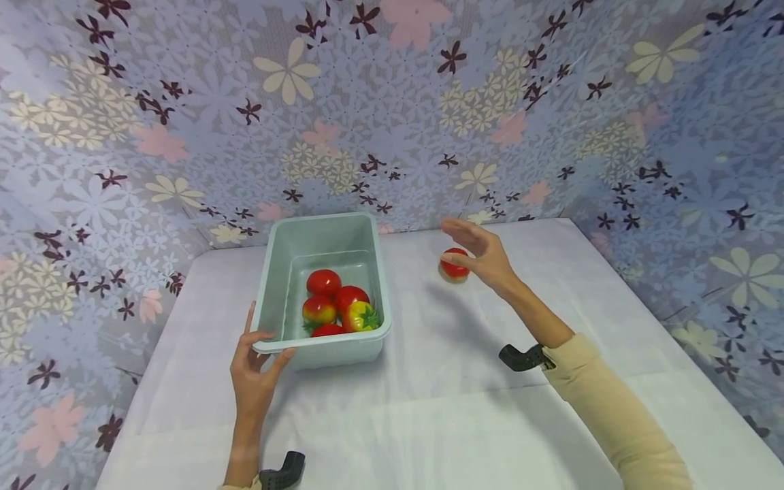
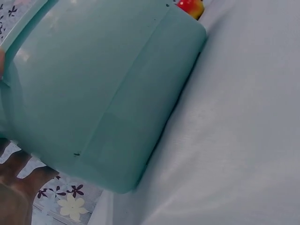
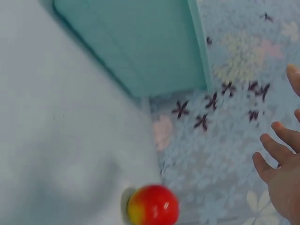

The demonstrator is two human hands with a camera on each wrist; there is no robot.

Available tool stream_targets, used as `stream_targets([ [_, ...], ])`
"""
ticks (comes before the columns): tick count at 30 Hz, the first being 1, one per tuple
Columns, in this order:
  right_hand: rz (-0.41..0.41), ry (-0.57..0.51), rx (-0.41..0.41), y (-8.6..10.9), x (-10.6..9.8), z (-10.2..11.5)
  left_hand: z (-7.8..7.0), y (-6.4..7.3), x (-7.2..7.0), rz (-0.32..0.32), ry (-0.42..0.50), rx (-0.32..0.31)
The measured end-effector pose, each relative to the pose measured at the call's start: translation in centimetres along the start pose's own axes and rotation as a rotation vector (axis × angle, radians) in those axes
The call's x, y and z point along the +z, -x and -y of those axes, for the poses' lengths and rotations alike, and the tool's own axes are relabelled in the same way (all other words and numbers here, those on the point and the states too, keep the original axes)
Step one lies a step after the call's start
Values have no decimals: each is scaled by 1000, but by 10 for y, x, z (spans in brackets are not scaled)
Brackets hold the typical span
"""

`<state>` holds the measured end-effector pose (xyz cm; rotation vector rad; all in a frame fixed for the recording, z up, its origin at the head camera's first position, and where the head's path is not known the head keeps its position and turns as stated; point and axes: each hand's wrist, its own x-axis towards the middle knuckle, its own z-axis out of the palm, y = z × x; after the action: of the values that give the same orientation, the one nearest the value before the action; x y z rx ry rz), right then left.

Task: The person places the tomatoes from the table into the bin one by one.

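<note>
My left hand [image 1: 252,381] grips the near left corner of a pale green plastic bin [image 1: 262,286], with fingers over the rim and the thumb along the front. In the left wrist view the bin's outer wall [image 2: 103,84] fills much of the picture. Several red and yellow fruits [image 1: 323,283] lie inside, one with a green leafy top [image 1: 369,317]. To the bin's right, a single red and yellow fruit [image 1: 455,271] sits on the cloth. Over it hovers my right hand [image 1: 486,257], fingers spread and holding nothing; the right wrist view shows them apart from that fruit [image 3: 154,206].
A whitish cloth [image 1: 429,422] covers the table. Floral fabric [image 1: 392,122] hangs behind it and along both sides, close to the bin's far end. A black curved piece is strapped at each wrist, at the right cuff [image 1: 520,357] and the left [image 1: 284,471].
</note>
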<state>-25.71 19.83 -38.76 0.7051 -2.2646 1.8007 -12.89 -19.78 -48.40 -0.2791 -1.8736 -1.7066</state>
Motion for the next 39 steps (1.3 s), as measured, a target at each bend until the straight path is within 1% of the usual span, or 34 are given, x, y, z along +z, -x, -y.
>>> stream_targets([
  [4,-66,33,37,-1,-10,-17,0,-2,-1,7,55,-15],
  [6,-102,46,77,-1,-14,-27,-1,-1,-1,3,81,-35],
  [9,-151,50,138,0,-18,-42,-2,0,1,-3,117,-36],
  [12,-179,35,185,0,-21,-56,-3,3,4,4,114,-9],
  [15,-189,36,211,1,-23,-60,-4,5,6,16,88,7],
  [18,-185,68,232,1,-23,-57,-4,6,6,21,48,0],
  [21,-154,101,265,1,-22,-56,-3,6,4,18,23,-22],
  [24,-105,137,305,-1,-20,-56,-3,5,2,22,28,-43],
  [26,-83,155,322,0,-20,-56,-3,4,1,31,63,-47],
  [29,-66,173,340,2,-20,-57,-3,4,1,32,113,-21],
  [32,-64,171,361,3,-21,-61,-3,4,3,35,152,26],
  [36,-69,136,379,3,-23,-71,-5,5,6,47,153,53],
  [39,-68,91,382,3,-26,-86,-6,6,9,47,132,39],
])
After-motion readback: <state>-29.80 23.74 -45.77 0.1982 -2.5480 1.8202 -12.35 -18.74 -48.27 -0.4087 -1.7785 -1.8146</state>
